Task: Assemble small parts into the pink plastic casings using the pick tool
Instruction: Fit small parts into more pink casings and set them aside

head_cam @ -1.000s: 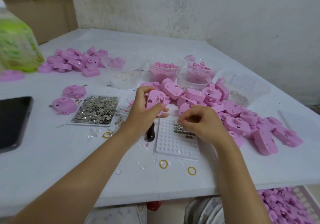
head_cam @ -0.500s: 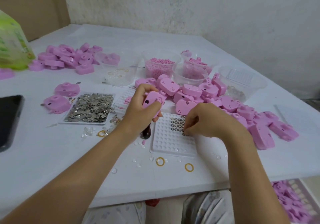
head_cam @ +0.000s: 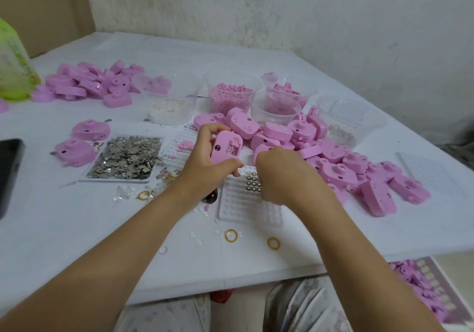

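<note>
Over the grid tray (head_cam: 241,208), left hand (head_cam: 202,162) fingers clamp the casing (head_cam: 225,149), probably light and rigid, by its edges; right hand (head_cam: 284,177) fingers curl, contents hidden.

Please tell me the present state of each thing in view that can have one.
left hand, grips the pink casing
pink casing, held up off the table
right hand, fingers curled over the white grid tray; any grasp is hidden
white grid tray, flat on the table, few pockets hold rings
phone, screen dark
pellet cup, upright, nearly full
</note>
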